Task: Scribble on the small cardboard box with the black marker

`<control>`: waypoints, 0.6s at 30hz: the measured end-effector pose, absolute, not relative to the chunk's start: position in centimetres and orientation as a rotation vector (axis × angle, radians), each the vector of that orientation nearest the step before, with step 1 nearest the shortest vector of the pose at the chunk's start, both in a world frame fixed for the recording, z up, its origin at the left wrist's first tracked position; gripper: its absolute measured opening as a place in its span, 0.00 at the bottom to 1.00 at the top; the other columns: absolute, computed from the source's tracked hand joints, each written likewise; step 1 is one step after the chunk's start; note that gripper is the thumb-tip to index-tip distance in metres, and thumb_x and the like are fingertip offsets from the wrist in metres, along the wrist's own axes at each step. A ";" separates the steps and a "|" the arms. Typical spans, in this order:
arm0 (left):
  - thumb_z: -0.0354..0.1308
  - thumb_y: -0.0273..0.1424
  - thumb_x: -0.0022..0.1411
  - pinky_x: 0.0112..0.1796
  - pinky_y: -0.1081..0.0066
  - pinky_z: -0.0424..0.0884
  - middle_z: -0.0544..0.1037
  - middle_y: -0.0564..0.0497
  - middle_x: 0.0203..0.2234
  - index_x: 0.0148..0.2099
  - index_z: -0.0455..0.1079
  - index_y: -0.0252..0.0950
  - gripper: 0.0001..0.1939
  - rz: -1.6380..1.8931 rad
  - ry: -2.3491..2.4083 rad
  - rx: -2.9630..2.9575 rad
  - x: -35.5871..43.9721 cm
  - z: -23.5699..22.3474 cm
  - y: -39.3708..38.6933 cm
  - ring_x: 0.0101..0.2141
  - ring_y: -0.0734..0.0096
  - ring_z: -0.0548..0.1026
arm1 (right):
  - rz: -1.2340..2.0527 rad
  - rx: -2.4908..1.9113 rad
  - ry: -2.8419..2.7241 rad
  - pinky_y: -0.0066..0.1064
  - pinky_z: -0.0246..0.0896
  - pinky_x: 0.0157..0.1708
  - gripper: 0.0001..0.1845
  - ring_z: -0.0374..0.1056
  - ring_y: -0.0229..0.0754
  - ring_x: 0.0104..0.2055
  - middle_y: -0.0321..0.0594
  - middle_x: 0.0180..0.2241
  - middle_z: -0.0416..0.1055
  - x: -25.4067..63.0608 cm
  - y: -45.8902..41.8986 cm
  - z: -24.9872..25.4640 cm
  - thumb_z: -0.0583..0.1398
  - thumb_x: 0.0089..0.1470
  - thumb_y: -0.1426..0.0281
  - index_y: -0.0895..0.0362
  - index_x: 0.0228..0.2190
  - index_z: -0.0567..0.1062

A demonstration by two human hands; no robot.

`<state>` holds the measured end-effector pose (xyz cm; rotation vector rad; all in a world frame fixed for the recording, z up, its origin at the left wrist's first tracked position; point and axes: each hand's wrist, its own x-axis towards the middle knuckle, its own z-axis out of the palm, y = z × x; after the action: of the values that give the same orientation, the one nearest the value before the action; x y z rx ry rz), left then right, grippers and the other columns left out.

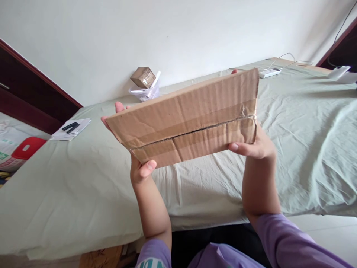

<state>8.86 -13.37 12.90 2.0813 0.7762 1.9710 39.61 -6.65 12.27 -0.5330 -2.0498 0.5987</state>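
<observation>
While the cardboard box (182, 119) is tilted, its ends are clasped by widely spread left hand (138, 171) and right hand (259, 144).

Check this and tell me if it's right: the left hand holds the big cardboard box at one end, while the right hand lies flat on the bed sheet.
Not quite: the right hand is not on the bed sheet. The head view shows it holding the other end of the big cardboard box. The left hand does hold one end.
</observation>
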 end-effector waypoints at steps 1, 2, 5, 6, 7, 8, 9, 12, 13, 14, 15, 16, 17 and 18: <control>0.60 0.54 0.59 0.79 0.51 0.52 0.50 0.74 0.79 0.75 0.48 0.70 0.45 2.009 0.762 2.054 8.9 12.7 -13.0 0.82 0.60 0.43 | 0.594 -0.535 -2.062 0.58 0.35 0.82 0.72 0.36 0.68 0.83 0.36 0.79 0.53 39.4 -6.7 12.5 0.69 0.42 0.31 0.44 0.78 0.52; 0.60 0.54 0.60 0.79 0.52 0.52 0.54 0.74 0.78 0.74 0.50 0.72 0.43 2.057 0.726 2.024 8.9 12.4 -12.5 0.81 0.60 0.45 | 0.583 -0.545 -2.071 0.58 0.32 0.82 0.75 0.32 0.67 0.84 0.34 0.80 0.50 39.3 -6.7 12.8 0.71 0.38 0.31 0.43 0.78 0.51; 0.61 0.65 0.58 0.78 0.49 0.54 0.57 0.68 0.77 0.75 0.43 0.77 0.48 2.146 0.661 1.991 7.9 11.4 -11.1 0.81 0.59 0.49 | 0.548 -0.573 -2.085 0.55 0.27 0.82 0.79 0.24 0.60 0.84 0.30 0.82 0.39 38.9 -6.8 13.4 0.74 0.36 0.36 0.40 0.79 0.44; 0.62 0.70 0.52 0.77 0.47 0.55 0.54 0.63 0.79 0.77 0.38 0.76 0.57 2.108 0.709 2.035 7.4 11.0 -10.9 0.81 0.55 0.49 | 0.534 -0.561 -2.093 0.54 0.27 0.82 0.79 0.23 0.58 0.84 0.28 0.83 0.34 38.9 -6.8 13.4 0.75 0.39 0.40 0.40 0.79 0.40; 0.64 0.74 0.45 0.76 0.43 0.56 0.50 0.57 0.80 0.78 0.32 0.72 0.68 2.024 0.804 2.114 6.8 10.8 -10.8 0.80 0.49 0.49 | 0.510 -0.534 -2.107 0.54 0.26 0.82 0.79 0.22 0.56 0.84 0.26 0.83 0.28 38.9 -6.7 13.4 0.75 0.42 0.44 0.39 0.79 0.35; 0.68 0.75 0.37 0.75 0.40 0.57 0.48 0.49 0.80 0.80 0.29 0.67 0.78 1.908 0.927 2.211 6.3 10.6 -11.0 0.80 0.41 0.50 | 0.477 -0.502 -2.125 0.54 0.26 0.82 0.80 0.20 0.55 0.84 0.25 0.83 0.24 39.0 -6.6 13.3 0.75 0.44 0.48 0.38 0.79 0.30; 0.74 0.71 0.32 0.73 0.36 0.58 0.46 0.42 0.80 0.81 0.28 0.60 0.85 1.735 1.080 2.319 5.9 10.5 -11.2 0.79 0.35 0.50 | 0.440 -0.476 -2.144 0.54 0.25 0.82 0.80 0.19 0.54 0.84 0.24 0.82 0.20 39.2 -6.5 13.2 0.76 0.46 0.51 0.37 0.78 0.27; 0.84 0.55 0.34 0.69 0.28 0.62 0.48 0.31 0.77 0.82 0.35 0.49 0.85 1.389 1.487 2.424 5.7 10.7 -12.3 0.77 0.24 0.49 | 0.373 -0.514 -2.185 0.56 0.23 0.82 0.80 0.19 0.56 0.84 0.26 0.82 0.20 39.4 -6.2 13.0 0.76 0.48 0.53 0.38 0.78 0.26; 0.85 0.51 0.37 0.68 0.27 0.63 0.49 0.31 0.75 0.83 0.35 0.49 0.83 1.346 1.562 2.414 5.8 10.8 -12.6 0.77 0.24 0.50 | 0.372 -0.552 -2.188 0.56 0.22 0.82 0.80 0.20 0.58 0.84 0.27 0.83 0.22 39.5 -6.1 13.0 0.77 0.47 0.51 0.38 0.79 0.28; 0.85 0.47 0.38 0.67 0.28 0.64 0.50 0.31 0.74 0.83 0.35 0.49 0.82 1.330 1.601 2.400 6.0 10.9 -12.7 0.77 0.25 0.51 | 0.378 -0.583 -2.188 0.57 0.22 0.82 0.80 0.21 0.59 0.84 0.28 0.83 0.24 39.5 -6.1 13.0 0.77 0.47 0.49 0.39 0.79 0.30; 0.85 0.44 0.38 0.67 0.28 0.64 0.51 0.32 0.73 0.83 0.34 0.50 0.82 1.332 1.610 2.391 6.1 10.9 -12.8 0.76 0.25 0.51 | 0.383 -0.601 -2.188 0.57 0.23 0.82 0.79 0.22 0.60 0.84 0.28 0.83 0.26 39.5 -6.1 13.1 0.76 0.47 0.48 0.39 0.79 0.31; 0.86 0.41 0.37 0.68 0.29 0.64 0.52 0.33 0.72 0.83 0.33 0.50 0.83 1.352 1.598 2.390 6.0 10.8 -12.7 0.76 0.26 0.52 | 0.381 -0.604 -2.189 0.58 0.24 0.82 0.78 0.23 0.61 0.84 0.28 0.83 0.27 39.6 -6.1 13.2 0.76 0.46 0.46 0.38 0.79 0.32; 0.86 0.39 0.36 0.69 0.30 0.64 0.53 0.34 0.71 0.83 0.33 0.50 0.84 1.393 1.570 2.393 5.8 10.7 -12.5 0.76 0.27 0.52 | 0.371 -0.590 -2.188 0.58 0.25 0.82 0.78 0.24 0.62 0.84 0.26 0.83 0.28 39.7 -6.2 13.3 0.75 0.47 0.43 0.37 0.79 0.33; 0.86 0.39 0.34 0.69 0.32 0.63 0.55 0.35 0.70 0.83 0.33 0.50 0.85 1.450 1.538 2.385 5.4 10.5 -12.2 0.76 0.28 0.53 | 0.353 -0.568 -2.183 0.59 0.27 0.82 0.76 0.26 0.62 0.84 0.25 0.83 0.29 39.8 -6.2 13.4 0.74 0.47 0.41 0.35 0.79 0.33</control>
<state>5.42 -12.18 10.47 2.3847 1.5381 1.4500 39.77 -6.22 13.44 -0.5683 -2.1830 0.3531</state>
